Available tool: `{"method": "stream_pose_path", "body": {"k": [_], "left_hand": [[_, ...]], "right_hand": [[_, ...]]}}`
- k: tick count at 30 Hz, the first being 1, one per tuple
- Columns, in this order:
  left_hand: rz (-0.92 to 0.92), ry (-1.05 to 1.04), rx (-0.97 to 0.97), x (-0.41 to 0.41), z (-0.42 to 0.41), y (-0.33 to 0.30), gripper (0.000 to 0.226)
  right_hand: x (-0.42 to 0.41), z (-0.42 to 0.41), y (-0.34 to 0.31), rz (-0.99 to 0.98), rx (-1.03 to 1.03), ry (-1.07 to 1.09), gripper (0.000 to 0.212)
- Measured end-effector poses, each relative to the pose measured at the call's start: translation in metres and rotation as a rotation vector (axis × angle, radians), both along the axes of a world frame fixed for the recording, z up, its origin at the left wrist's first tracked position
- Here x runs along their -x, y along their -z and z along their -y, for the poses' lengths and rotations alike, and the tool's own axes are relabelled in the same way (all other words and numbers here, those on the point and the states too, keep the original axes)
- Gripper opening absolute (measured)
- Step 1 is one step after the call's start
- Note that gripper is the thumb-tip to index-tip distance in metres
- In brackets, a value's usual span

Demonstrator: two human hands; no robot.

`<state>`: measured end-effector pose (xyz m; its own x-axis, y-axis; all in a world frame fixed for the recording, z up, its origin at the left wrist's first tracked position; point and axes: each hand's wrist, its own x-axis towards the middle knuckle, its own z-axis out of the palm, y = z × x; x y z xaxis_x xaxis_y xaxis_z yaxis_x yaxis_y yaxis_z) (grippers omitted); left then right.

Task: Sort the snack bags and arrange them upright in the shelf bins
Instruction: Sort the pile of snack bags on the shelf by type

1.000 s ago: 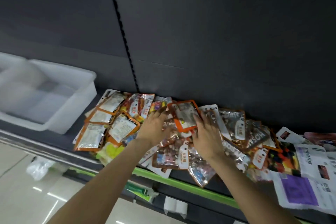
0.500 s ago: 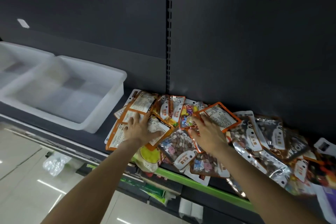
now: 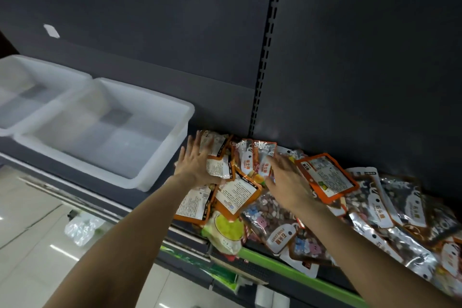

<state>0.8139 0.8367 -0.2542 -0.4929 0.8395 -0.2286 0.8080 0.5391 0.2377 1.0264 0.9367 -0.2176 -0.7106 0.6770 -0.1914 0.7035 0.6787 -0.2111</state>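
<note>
Shoulder-deep in stock, a person spreads both bare hands over a loose heap of snack bags (image 3: 312,207) on a dark grey shelf (image 3: 75,172). The left hand (image 3: 196,165) lies flat, fingers straight and splayed, pressing on the orange-edged pouches (image 3: 195,204) at the heap's left end, just beside the nearer bin (image 3: 160,157). The right hand (image 3: 287,182) rests palm down on the middle of the pile, fingers relaxed and gripping nothing, its outer edge against a tilted orange-framed pouch (image 3: 327,177) with a white printed back.

The bags are glossy, crinkled film: some orange with white label panels, many clear and silvery with brown and pastel sweets showing through, and one pale pouch with a yellow-green window (image 3: 226,229) hanging over the shelf lip. None stands upright; all lie flat and overlapping.

Two translucent white plastic bins sit side by side on the same shelf to the left, the farther bin (image 3: 25,77) touching the nearer one. Behind rises a matt charcoal back panel (image 3: 362,57) with one slotted upright strip (image 3: 265,57). A green price rail (image 3: 295,275) edges the shelf front, above pale glossy floor tiles (image 3: 30,257).
</note>
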Motion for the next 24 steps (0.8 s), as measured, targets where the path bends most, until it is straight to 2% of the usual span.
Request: {"method": "stream_pose_path", "body": {"k": [2, 4, 8, 11, 15, 17, 21, 24], "left_hand": [[0.063, 0.089, 0.057, 0.009, -0.003, 0.001, 0.128], [0.157, 0.113, 0.066, 0.011, -0.001, 0.003, 0.116], [0.181, 0.319, -0.071, 0.003, 0.012, 0.015, 0.082], [0.274, 0.473, -0.165, -0.006, 0.018, 0.019, 0.068], [0.327, 0.428, -0.263, -0.004, 0.021, 0.02, 0.07], [0.295, 0.427, -0.223, 0.001, 0.02, 0.02, 0.07], [0.017, 0.46, -0.046, 0.01, 0.015, 0.014, 0.067], [0.121, 0.227, -0.021, 0.021, 0.01, 0.007, 0.068]], "right_hand": [[0.011, 0.002, 0.002, 0.073, 0.044, -0.007, 0.062], [0.024, 0.009, 0.006, 0.083, 0.083, -0.016, 0.061], [0.045, 0.023, 0.014, -0.142, 0.068, 0.042, 0.056], [0.059, 0.029, 0.021, -0.255, 0.043, 0.091, 0.052], [0.069, 0.035, 0.026, -0.079, 0.056, 0.052, 0.047], [0.071, 0.038, 0.028, -0.015, 0.063, 0.059, 0.048], [0.062, 0.038, 0.03, 0.032, -0.161, 0.145, 0.056], [0.035, 0.031, 0.026, 0.17, -0.247, 0.308, 0.063]]}}
